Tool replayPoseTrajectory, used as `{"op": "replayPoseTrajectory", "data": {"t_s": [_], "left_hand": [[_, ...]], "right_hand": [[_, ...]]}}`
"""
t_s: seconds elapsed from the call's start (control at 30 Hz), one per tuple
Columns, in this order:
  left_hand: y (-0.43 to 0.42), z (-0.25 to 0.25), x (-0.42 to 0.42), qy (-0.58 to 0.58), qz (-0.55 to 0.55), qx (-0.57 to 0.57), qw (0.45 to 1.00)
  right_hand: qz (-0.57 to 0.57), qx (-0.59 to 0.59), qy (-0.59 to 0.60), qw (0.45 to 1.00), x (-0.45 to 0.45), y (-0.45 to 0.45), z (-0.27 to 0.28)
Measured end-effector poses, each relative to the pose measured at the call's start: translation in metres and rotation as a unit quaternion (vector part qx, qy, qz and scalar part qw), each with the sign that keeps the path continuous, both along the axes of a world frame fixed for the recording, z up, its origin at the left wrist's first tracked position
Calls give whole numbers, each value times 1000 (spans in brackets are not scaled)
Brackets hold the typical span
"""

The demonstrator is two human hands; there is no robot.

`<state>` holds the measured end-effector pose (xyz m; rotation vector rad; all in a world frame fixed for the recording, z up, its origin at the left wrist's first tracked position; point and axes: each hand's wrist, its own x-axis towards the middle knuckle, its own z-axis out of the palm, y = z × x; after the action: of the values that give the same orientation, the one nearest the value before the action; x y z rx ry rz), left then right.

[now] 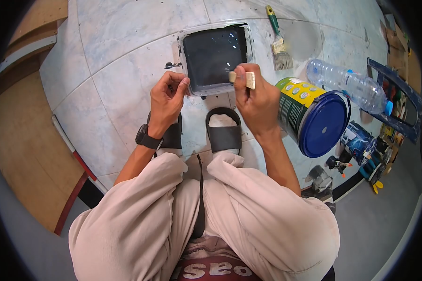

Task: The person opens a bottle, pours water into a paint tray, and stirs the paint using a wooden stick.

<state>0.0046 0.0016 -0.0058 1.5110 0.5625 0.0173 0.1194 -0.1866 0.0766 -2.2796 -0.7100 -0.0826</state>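
A clear plastic tub [251,44] holding dark, glossy paint [213,56] stands on the tiled floor in front of my feet. My left hand [169,96], with a black watch on the wrist, pinches the tub's near left corner between thumb and fingers. Over the near right corner, my right hand [258,105] is closed around a cream-coloured stick-like piece [250,80]. Its short end points at the paint; I cannot tell what kind of tool it is. A paintbrush [280,49] with a green handle lies beyond the tub to the right.
Right of my right hand is a paint bucket [324,127] with a blue lid. Behind it are a clear plastic bottle [356,89] and a dark blue frame [398,93]. Tools crowd the far right. A wooden panel [30,140] stands left. Dark paint spots [172,65] mark the tiles.
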Motion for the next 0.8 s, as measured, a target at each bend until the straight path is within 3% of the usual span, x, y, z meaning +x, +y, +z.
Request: {"op": "replayPoseTrajectory", "data": {"t_s": [0.3,0.37,0.43,0.6,0.67,0.7,0.77,0.8], "left_hand": [[0,-2,0,-9,1,-18,1000],[-1,-1,0,-6,3,-17,1000],[-1,1,1,-8,3,-14,1000],[0,2,1,-3,2,-10,1000],[-1,4,2,-2,0,-6,1000],[-1,5,2,-2,1,-6,1000],[-1,3,1,-1,1,-5,1000],[-1,1,0,-5,3,-10,1000]], "right_hand": [[-72,105,99,987,18,17,-7],[-78,82,89,990,27,3,1],[-71,23,-21,997,33,-9,3],[-85,-6,31,996,13,-24,-2],[-119,52,164,978,6,-28,-5],[-119,53,164,978,2,-29,-7],[-96,179,296,933,-4,-27,-9],[-72,217,304,925,-8,-25,-9]]}}
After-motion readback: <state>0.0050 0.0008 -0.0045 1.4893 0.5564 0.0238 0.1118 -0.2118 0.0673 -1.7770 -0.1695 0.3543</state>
